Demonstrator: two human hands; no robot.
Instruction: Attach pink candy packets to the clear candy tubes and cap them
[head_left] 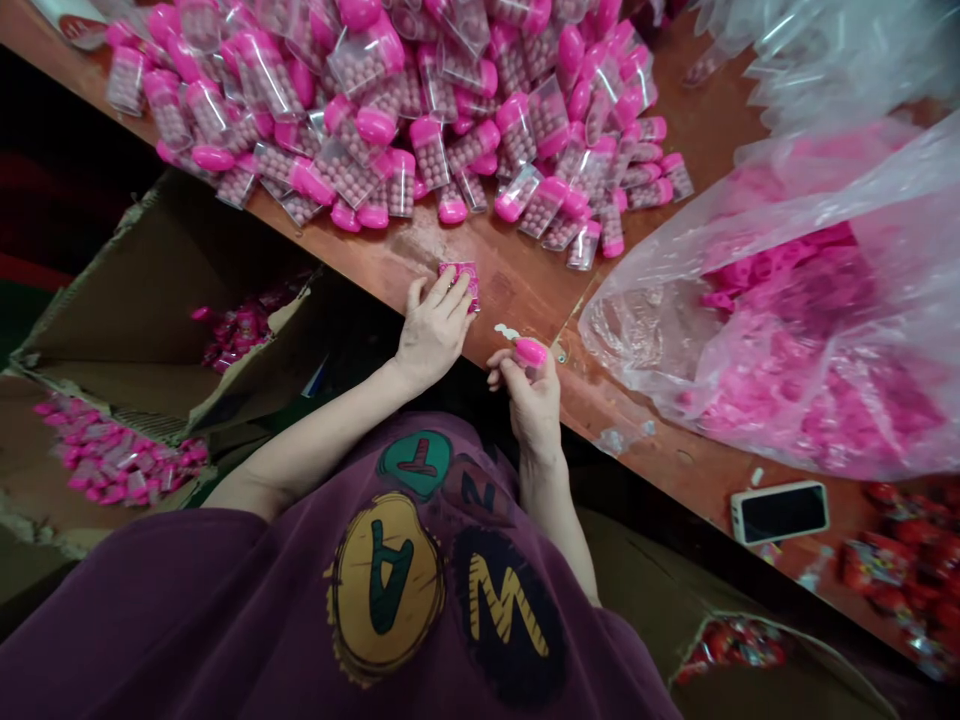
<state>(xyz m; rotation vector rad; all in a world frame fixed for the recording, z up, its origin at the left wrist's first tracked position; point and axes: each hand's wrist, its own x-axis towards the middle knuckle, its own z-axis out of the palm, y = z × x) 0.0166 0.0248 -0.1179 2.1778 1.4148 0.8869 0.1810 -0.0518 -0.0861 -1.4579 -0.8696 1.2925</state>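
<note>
The fingers of the right hand are pinching narrowly around a pink-capped tube, and only its rounded cap is showing above them. The left hand is lying on the worktop edge with the fingers spread wide, and the fingertips are resting on a small pink packet. The two hands are staying near each other but are not touching. Just beside the right hand, a small white scrap is lying on the brown worktop.

Above the hands, a big heap of clear bags is covering the worktop, and the bags are holding tubes with pink caps and pink beads. To the right, a large clear plastic sack is holding many pink pieces. Farther along, a white phone and red packets are lying on the worktop. Below the edge, on the left, an open cardboard box is holding pink wrapped packets, and a second group of pink packets is lying on a cardboard flap. The person is wearing a purple T-shirt with big printed letters.
</note>
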